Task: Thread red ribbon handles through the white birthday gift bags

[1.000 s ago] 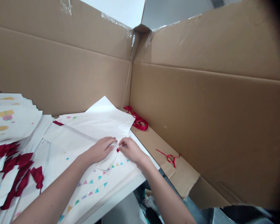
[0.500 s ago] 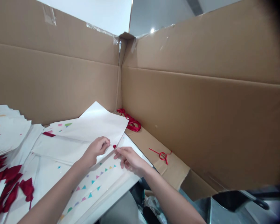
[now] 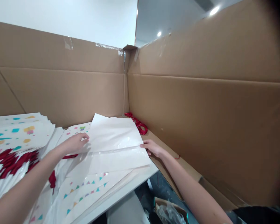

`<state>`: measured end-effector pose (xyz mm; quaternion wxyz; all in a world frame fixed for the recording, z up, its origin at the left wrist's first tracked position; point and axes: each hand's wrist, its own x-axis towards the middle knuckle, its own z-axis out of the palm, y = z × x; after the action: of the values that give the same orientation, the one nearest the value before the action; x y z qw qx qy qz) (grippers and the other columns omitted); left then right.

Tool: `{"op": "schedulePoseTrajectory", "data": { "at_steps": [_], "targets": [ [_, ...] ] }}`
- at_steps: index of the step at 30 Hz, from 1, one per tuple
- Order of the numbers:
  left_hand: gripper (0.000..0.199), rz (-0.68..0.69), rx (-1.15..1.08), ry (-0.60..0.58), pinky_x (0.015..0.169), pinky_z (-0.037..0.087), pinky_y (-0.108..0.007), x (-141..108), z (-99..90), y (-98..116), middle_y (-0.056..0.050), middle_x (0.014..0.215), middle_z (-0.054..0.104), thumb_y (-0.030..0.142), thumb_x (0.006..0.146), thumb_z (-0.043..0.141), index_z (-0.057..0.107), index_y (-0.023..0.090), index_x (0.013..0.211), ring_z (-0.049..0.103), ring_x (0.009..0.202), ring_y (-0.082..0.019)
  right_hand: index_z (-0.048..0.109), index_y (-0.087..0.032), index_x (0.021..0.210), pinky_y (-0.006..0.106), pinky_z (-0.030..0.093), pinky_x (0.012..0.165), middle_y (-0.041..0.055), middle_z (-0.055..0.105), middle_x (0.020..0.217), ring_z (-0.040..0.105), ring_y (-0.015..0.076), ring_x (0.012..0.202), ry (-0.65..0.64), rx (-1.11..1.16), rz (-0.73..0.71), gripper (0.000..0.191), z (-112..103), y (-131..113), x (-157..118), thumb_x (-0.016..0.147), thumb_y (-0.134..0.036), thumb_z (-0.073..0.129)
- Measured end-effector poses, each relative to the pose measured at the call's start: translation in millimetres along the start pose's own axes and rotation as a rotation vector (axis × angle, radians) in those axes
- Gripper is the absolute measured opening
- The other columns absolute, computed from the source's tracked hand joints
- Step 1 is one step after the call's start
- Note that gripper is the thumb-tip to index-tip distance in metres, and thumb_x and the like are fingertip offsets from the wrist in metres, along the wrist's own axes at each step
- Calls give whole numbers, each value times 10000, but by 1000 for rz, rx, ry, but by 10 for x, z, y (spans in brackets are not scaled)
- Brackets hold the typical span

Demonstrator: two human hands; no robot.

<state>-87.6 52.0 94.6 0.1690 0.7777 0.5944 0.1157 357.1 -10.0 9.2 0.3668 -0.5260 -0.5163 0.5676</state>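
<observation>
At left, a fanned stack of white paper sheets with coloured prints lies above dark red fabric ribbons. The left hand has loosely curled fingers, their grip unclear, beside a blank, creased white paper sheet atop pennant-printed paper. The right hand pinches its right edge, near a bright red ribbon coil.

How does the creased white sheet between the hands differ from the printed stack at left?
The creased white sheet shows a plain face; the printed stack bears coloured shapes. The stack shows many overlapping edges; the sheet has a crease across. The right hand touches the sheet's edge; no hand is on the stack. Both are mainly white.
</observation>
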Motion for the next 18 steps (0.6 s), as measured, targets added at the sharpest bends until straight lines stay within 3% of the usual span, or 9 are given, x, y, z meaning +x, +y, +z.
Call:
{"op": "schedulePoseTrajectory", "data": {
  "at_steps": [3, 6, 10, 14, 18],
  "targets": [
    [394, -94, 62, -104, 926, 512, -429, -102, -189, -337, -102, 1131, 731, 499, 797, 536, 697, 205, 1004, 659, 1021, -325, 617, -137, 787, 222, 196, 386, -50, 509, 556, 336, 45, 394, 57, 5, -48, 304, -52, 64, 43, 706, -391, 762],
    [415, -115, 68, -193, 919, 514, -423, -238, -175, -504, -89, 1085, 745, 545, 758, 557, 713, 219, 963, 668, 996, -318, 584, -156, 731, 232, 172, 405, -64, 451, 481, 301, 49, 382, 76, 19, -78, 298, -56, 133, 77, 707, -392, 765],
    [413, -94, 40, -273, 862, 522, -356, -398, 13, -515, -66, 1083, 744, 551, 741, 580, 735, 247, 975, 679, 963, -286, 582, -164, 720, 245, 145, 403, -67, 422, 443, 279, 57, 377, 104, 30, -82, 300, -64, 189, 114, 678, -383, 783],
    [361, -41, 76, -186, 837, 501, -342, -463, 141, -450, -72, 1061, 742, 499, 764, 560, 735, 250, 957, 674, 949, -284, 579, -167, 726, 241, 151, 397, -70, 421, 455, 271, 50, 367, 131, 32, -130, 279, -57, 214, 129, 710, -385, 750],
    [292, -76, 105, -170, 765, 477, -329, -437, 137, -391, -62, 922, 741, 470, 777, 529, 700, 239, 829, 668, 867, -276, 568, -176, 768, 236, 177, 367, -58, 479, 512, 336, 61, 358, 123, 50, -126, 261, -51, 217, 149, 733, -382, 724]
  ]
}}
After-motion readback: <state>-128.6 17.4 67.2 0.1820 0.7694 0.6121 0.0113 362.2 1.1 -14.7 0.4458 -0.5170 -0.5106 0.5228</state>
